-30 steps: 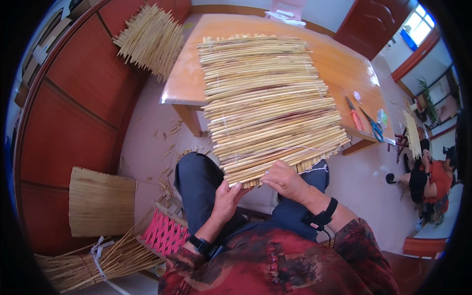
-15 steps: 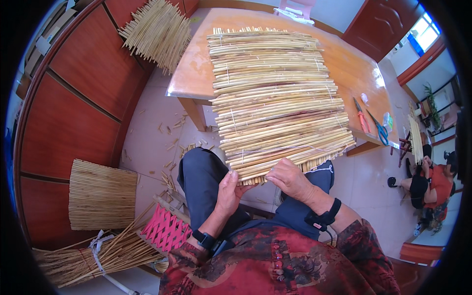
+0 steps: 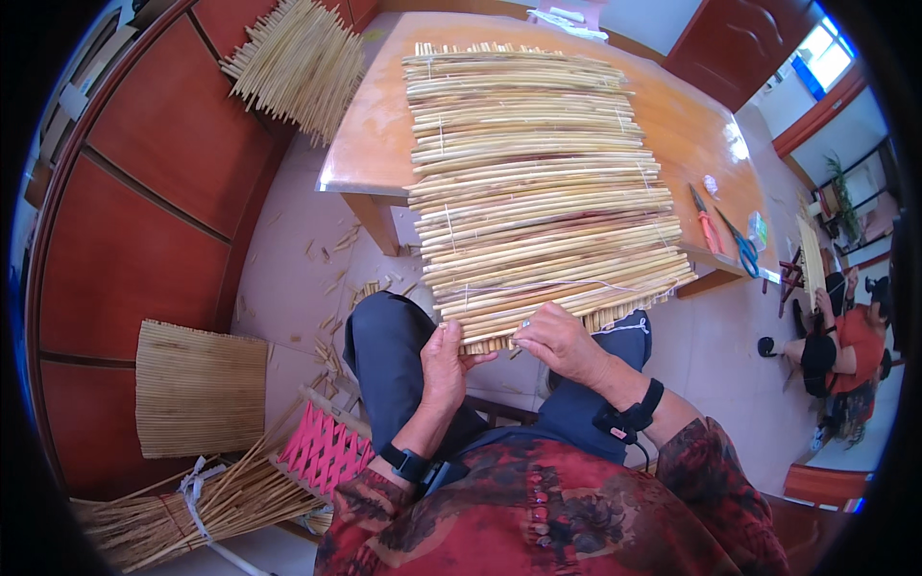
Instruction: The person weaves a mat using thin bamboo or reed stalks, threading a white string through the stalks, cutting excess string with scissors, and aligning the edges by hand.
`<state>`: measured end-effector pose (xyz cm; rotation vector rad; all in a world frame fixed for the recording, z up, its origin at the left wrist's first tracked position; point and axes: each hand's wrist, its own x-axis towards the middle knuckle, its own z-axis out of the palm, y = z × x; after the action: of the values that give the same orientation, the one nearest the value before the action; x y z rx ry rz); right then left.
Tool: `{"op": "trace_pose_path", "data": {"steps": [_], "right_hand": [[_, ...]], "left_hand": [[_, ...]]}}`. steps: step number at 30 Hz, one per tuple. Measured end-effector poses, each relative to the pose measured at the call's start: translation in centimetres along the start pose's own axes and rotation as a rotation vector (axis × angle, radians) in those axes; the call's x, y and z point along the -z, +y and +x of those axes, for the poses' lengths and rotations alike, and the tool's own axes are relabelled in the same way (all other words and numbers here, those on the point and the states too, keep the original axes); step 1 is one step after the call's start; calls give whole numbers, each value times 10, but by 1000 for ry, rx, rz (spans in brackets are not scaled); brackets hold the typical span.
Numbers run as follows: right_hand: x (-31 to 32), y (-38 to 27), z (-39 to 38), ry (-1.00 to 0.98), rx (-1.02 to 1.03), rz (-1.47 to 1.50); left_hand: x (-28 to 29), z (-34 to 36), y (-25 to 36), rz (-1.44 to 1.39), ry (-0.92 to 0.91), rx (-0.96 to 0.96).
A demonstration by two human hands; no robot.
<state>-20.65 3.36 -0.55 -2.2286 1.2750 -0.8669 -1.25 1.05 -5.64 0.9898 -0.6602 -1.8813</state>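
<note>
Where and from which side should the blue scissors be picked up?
Likely best by the blue handles, with the right hand coming from the table's near side. The scissors lie with their handles toward the near edge and blades pointing away. Pliers lie to the left and a small box sits close on the right, so keep the approach narrow.
</note>
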Motion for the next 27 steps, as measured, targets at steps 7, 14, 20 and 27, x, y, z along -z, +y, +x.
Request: {"op": "trace_pose_path", "data": {"steps": [7, 14, 20, 27], "right_hand": [[28, -27, -43, -68, 38, -4], [64, -23, -106, -15, -349, -22], [50, -23, -128, 67, -282, -101], [41, -20, -108, 101, -111, -109]], "left_hand": [[4, 1, 4, 22, -18, -32], [-1, -1, 10, 70, 7, -78], [1, 1, 13, 93, -1, -95], [-4, -4, 22, 115, -9, -91]]}}
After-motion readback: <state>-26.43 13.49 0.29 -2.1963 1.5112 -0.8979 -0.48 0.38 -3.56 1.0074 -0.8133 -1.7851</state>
